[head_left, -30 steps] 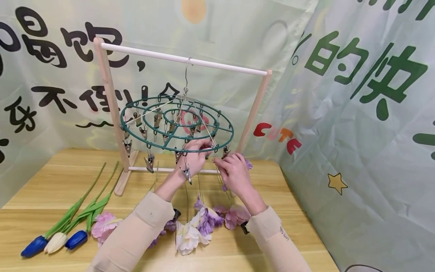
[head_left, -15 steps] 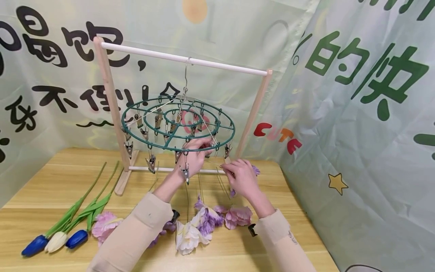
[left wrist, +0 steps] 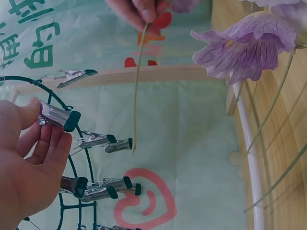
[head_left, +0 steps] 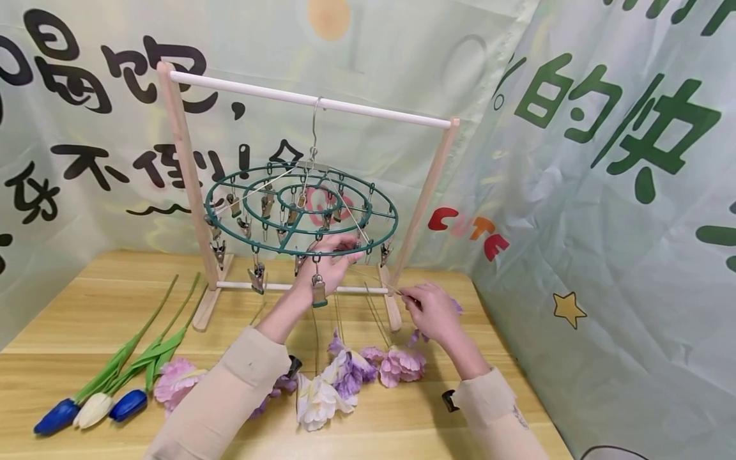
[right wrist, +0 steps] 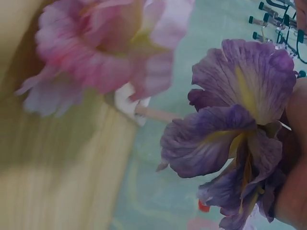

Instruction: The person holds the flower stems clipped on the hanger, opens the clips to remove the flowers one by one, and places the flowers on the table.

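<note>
A green round clip hanger (head_left: 290,231) hangs in tiers of rings, with several metal clips below it. My left hand (head_left: 333,268) is under its right front; in the left wrist view it pinches one metal clip (left wrist: 57,116) with green tips between thumb and fingers. To the right, my right hand (head_left: 434,313) grips the thin stem (left wrist: 137,86) of an artificial purple iris (right wrist: 240,129). That stem points left, its free end apart from the pinched clip and close to another clip (left wrist: 120,145) in the left wrist view. The right fingertips are hidden in the right wrist view.
A wooden stand with a white top rod (head_left: 247,88) carries the hanger. White (head_left: 319,402), purple and pink (head_left: 401,366) artificial flowers lie on the table in front. Artificial blue (head_left: 129,406) and white tulips (head_left: 94,410) lie at left. A printed cloth hangs behind.
My right hand has moved right and down with the iris, away from the left hand. The left hand stays nearly in place. A hanging clip near the left wrist has turned.
</note>
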A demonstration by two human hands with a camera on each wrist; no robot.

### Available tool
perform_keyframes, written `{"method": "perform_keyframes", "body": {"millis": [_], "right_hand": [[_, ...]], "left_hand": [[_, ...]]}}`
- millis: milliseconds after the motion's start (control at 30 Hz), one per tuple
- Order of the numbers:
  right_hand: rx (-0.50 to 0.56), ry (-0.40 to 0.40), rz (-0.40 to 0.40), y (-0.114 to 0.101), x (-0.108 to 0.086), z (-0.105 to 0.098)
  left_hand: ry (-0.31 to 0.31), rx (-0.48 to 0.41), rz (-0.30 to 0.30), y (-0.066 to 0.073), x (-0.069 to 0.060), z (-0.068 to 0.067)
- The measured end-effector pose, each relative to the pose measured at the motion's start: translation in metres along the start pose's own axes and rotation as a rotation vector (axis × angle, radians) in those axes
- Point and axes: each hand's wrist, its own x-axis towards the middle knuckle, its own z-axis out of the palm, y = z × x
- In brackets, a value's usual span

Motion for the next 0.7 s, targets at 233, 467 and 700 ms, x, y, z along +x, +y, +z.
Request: {"method": "perform_keyframes", "body": {"millis": [233, 467, 700], "right_hand": [[0.028, -0.097, 0.124, 0.019, -0.018, -0.002], [0.050, -0.146, 0.193, 0.039, -0.037, -0.001], [0.068, -0.223, 0.183, 0.058, -0.050, 0.007]], "left_hand": [[-0.008, -0.012, 0.003, 0.000, 0.000, -0.001], [-0.002, -0.021, 0.004, -0.001, 0.000, 0.000], [0.006, -0.013, 0.019, -0.003, 0.000, 0.000]]}}
